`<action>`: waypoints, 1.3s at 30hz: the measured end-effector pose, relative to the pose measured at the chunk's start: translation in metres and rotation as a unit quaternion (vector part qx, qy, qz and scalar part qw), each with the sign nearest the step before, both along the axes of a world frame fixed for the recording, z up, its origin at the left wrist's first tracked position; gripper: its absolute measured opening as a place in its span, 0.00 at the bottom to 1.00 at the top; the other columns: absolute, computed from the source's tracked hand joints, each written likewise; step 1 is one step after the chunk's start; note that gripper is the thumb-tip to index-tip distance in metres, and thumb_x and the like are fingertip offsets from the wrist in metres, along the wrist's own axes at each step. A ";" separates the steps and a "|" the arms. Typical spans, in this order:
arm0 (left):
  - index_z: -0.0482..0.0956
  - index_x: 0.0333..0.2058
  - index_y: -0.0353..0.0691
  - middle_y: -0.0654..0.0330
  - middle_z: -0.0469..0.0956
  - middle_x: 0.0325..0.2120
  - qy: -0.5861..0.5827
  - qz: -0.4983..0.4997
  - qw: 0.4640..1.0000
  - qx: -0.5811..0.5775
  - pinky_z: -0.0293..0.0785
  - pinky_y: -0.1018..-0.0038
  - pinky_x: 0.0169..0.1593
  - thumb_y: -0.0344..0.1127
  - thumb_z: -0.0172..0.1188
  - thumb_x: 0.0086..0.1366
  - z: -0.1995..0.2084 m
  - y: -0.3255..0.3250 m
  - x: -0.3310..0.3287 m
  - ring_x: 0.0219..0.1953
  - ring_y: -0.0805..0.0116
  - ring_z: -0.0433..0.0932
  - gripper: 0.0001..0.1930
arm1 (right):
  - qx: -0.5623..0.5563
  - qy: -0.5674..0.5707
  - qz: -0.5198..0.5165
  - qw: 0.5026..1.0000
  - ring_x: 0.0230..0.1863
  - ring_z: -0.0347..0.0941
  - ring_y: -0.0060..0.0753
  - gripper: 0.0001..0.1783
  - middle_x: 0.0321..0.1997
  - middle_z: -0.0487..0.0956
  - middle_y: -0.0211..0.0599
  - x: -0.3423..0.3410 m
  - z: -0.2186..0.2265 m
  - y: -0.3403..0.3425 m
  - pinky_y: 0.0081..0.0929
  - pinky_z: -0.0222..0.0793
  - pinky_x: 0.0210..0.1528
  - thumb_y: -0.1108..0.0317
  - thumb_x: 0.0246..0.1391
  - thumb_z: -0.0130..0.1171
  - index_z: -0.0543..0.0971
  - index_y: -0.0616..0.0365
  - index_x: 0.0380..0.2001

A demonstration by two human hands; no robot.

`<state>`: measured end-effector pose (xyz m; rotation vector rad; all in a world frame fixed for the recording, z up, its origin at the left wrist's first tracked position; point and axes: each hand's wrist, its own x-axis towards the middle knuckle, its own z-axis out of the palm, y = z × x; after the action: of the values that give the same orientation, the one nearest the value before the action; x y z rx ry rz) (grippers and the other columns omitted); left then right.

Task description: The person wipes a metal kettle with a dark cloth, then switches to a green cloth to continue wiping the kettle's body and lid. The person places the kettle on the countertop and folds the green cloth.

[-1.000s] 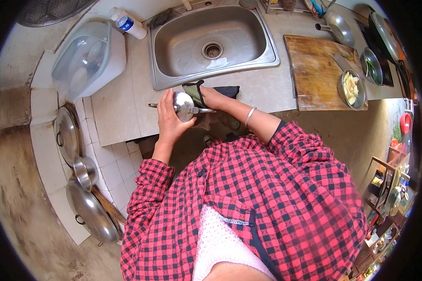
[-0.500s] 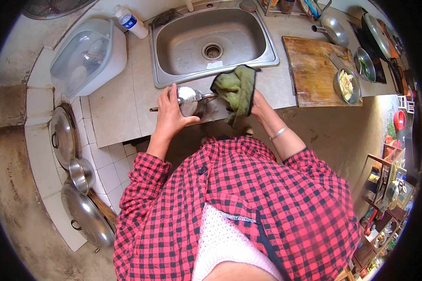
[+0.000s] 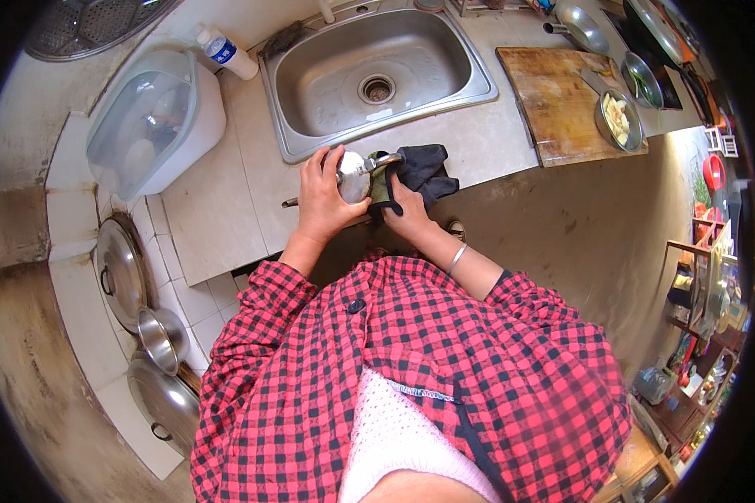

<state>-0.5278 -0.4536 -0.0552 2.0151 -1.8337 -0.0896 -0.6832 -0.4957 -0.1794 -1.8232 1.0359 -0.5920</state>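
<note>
Just in front of the sink, at the counter's near edge, my left hand (image 3: pixel 320 193) curls round a small, shiny steel pot (image 3: pixel 355 178). A curved metal handle sticks out from the pot's right side, and a thin metal piece shows at its lower left. My right hand (image 3: pixel 407 209) grips a green and black cloth (image 3: pixel 428 173). The cloth's green part lies against the pot's right side under the handle, and its black part spreads to the right. Part of the right fingers and the pot's underside are hidden.
Beyond the pot is a steel sink (image 3: pixel 278 141). A lidded plastic bin (image 3: pixel 201 126) and a white bottle (image 3: pixel 231 55) stand left. On the right, a wooden cutting board (image 3: pixel 554 109) bears a knife (image 3: pixel 596 81) and a bowl (image 3: pixel 636 138) of pale cut pieces. Pot lids lean at lower left.
My right hand has brought the cloth left and down against the pot, and its black side now shows. The pot, still in my left hand, sits slightly farther right in view.
</note>
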 end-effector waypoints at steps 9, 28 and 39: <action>0.64 0.57 0.40 0.48 0.64 0.55 -0.019 0.046 0.998 -0.024 0.63 0.57 0.60 0.42 0.73 0.38 -0.013 -0.012 -0.021 0.57 0.47 0.62 0.45 | 0.159 -0.278 -0.073 0.945 0.46 0.77 0.47 0.20 0.43 0.78 0.53 0.001 0.007 0.005 0.33 0.69 0.49 0.73 0.47 0.54 0.74 0.64 0.47; 0.63 0.57 0.39 0.47 0.62 0.55 -0.020 0.064 0.998 -0.021 0.62 0.57 0.61 0.43 0.74 0.38 -0.021 -0.017 -0.022 0.57 0.45 0.61 0.46 | 0.069 -0.226 -0.066 0.969 0.49 0.70 0.65 0.25 0.41 0.77 0.60 0.017 -0.012 -0.020 0.44 0.69 0.48 0.70 0.45 0.53 0.71 0.59 0.51; 0.63 0.57 0.39 0.47 0.62 0.55 -0.025 0.087 0.996 -0.014 0.61 0.57 0.61 0.43 0.74 0.38 -0.020 -0.013 -0.021 0.58 0.45 0.60 0.45 | 0.102 -0.223 -0.076 0.967 0.46 0.72 0.50 0.21 0.43 0.76 0.50 -0.041 -0.030 0.037 0.34 0.67 0.51 0.75 0.47 0.53 0.73 0.65 0.47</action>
<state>-0.5489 -0.4667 -0.0757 2.1659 -1.6705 0.0357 -0.7242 -0.4584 -0.2090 -1.3555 0.8925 -0.9053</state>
